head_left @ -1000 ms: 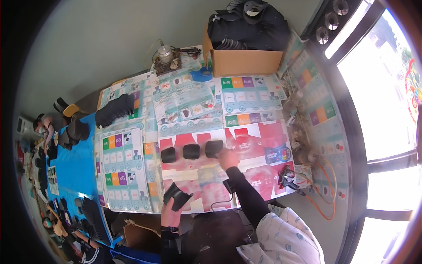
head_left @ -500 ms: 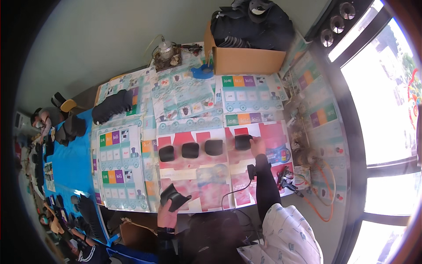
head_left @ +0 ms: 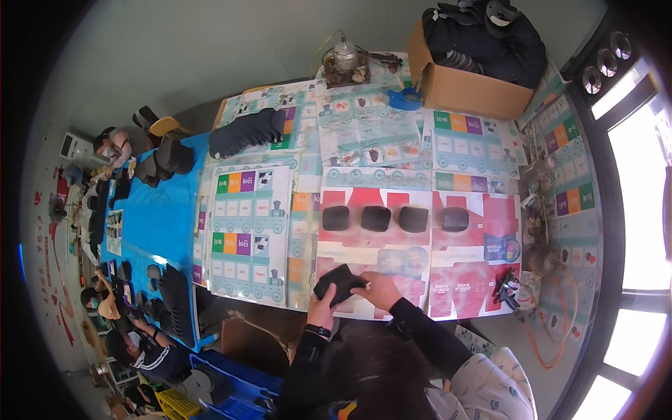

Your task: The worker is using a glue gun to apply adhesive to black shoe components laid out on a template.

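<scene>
My left hand [head_left: 321, 309] holds a black, curved pad-like piece [head_left: 339, 283] over the near edge of the table. At its right end, the fingers of my right hand [head_left: 379, 290] are closed on the same piece. Beyond my hands, several similar dark pads with rounded corners lie in a row on red and white printed sheets; the rightmost pad [head_left: 455, 219] sits a little apart from the others. What exactly the pads are part of does not show.
A spray gun [head_left: 507, 291] with an orange hose lies at the table's right end. Behind stand a cardboard box [head_left: 476, 92] of dark fabric items, a blue tape dispenser [head_left: 404, 99] and a metal pot [head_left: 345, 56]. Overlapping dark pieces [head_left: 246, 133] lie left; people work along a blue table [head_left: 150, 224].
My right hand has let go of the rightmost pad and come back toward me to grip the piece in my left hand. The view has swung left, so the table appears further right.
</scene>
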The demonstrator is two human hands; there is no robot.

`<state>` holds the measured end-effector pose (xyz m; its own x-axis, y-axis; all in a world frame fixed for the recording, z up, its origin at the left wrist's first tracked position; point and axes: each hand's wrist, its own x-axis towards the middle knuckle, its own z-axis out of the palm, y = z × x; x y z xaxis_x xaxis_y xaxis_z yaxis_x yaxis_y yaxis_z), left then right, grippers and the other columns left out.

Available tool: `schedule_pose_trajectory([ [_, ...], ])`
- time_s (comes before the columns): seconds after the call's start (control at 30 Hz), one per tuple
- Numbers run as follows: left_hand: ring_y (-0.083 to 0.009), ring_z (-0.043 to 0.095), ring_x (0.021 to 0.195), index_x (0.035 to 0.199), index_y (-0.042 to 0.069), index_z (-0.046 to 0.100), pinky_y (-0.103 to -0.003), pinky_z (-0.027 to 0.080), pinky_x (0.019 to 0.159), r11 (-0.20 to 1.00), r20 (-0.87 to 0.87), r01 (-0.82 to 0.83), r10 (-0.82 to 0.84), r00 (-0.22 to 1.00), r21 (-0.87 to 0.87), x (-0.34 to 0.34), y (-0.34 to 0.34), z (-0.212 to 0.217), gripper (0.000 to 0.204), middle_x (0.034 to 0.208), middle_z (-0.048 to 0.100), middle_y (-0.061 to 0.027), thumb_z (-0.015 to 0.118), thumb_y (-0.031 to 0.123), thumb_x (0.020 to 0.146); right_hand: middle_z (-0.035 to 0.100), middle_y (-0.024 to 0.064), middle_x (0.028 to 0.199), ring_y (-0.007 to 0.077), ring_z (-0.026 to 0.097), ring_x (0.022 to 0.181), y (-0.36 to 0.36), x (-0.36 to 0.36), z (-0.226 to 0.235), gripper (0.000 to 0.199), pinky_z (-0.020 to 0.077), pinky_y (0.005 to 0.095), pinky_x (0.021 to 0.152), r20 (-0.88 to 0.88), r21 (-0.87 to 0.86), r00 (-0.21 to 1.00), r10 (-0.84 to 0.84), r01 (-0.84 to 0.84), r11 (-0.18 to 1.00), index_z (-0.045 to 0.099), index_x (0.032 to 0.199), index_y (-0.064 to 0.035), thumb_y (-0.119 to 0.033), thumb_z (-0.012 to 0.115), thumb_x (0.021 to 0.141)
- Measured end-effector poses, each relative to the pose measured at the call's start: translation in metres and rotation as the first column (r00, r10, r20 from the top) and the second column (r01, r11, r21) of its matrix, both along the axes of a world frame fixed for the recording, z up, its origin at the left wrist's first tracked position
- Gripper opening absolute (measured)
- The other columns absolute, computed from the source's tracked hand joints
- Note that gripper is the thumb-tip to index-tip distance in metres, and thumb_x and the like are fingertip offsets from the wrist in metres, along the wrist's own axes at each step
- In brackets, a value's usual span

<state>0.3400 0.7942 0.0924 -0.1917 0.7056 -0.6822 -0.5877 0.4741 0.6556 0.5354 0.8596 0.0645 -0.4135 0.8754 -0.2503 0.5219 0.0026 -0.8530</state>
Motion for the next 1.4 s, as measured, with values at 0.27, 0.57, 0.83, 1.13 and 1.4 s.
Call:
schedule_pose_trajectory([
  [0.27,-0.0221,0.071,0.097,0.120,0.010,0.061,-0.036,0.056,0.076,0.955,-0.057,-0.271,0.266,0.962,-0.121,-0.119,-0.024,-0.048,0.039,0.112,0.071,-0.0053,0.077,0.031,0.091,0.068,0.0215,0.077,0.0406,0.067,0.076,0.023,-0.061,-0.034,0.044,0.0522,0.0479,0.070,0.144,-0.010,0.915,-0.377,0.383,0.924,0.069,0.080,0.0005,-0.042,0.080,0.080],
  [0.57,-0.0200,0.068,0.104,0.124,0.010,0.062,-0.037,0.053,0.085,0.997,-0.016,-0.009,0.008,1.000,-0.072,-0.148,-0.028,-0.025,0.038,0.115,0.070,-0.0038,0.078,0.020,0.090,0.072,0.0208,0.083,0.0378,0.070,0.081,0.053,-0.094,-0.105,0.049,0.0546,0.0470,0.075,0.188,-0.035,0.858,-0.478,0.492,0.870,0.073,0.086,0.0019,-0.046,0.079,0.079],
  [0.83,-0.0175,0.069,0.100,0.126,0.002,0.065,-0.031,0.057,0.085,0.932,-0.187,0.342,-0.317,0.930,0.121,-0.077,-0.001,-0.050,0.039,0.116,0.070,-0.0065,0.077,0.014,0.090,0.073,0.0199,0.097,0.0306,0.070,0.092,-0.005,-0.056,-0.005,0.051,0.0528,0.0404,0.080,-0.009,-0.276,0.980,-0.198,0.187,0.943,0.070,0.112,-0.0007,-0.045,0.075,0.087],
  [1.13,-0.0378,0.068,0.101,0.111,-0.003,0.064,-0.043,0.051,0.088,0.769,-0.609,0.639,-0.497,0.618,0.022,0.029,0.068,-0.138,0.040,0.109,0.071,-0.0215,0.071,0.032,0.092,0.074,0.0132,0.090,0.0182,0.069,0.079,-0.008,0.119,-0.064,0.032,0.0561,0.0360,0.068,0.147,-0.020,0.738,-0.659,0.668,0.744,0.071,0.107,0.0049,-0.020,0.076,0.088],
  [1.4,-0.0409,0.068,0.097,0.107,-0.001,0.067,-0.046,0.052,0.086,0.789,-0.803,0.584,-0.468,0.368,-0.192,0.071,0.101,-0.138,0.034,0.102,0.071,-0.0224,0.079,0.019,0.082,0.072,0.0067,0.091,0.0131,0.065,0.077,0.007,0.130,-0.093,0.029,0.0523,0.0299,0.057,0.060,-0.390,0.664,-0.746,0.703,0.595,0.072,0.109,0.0023,-0.021,0.073,0.092],
])
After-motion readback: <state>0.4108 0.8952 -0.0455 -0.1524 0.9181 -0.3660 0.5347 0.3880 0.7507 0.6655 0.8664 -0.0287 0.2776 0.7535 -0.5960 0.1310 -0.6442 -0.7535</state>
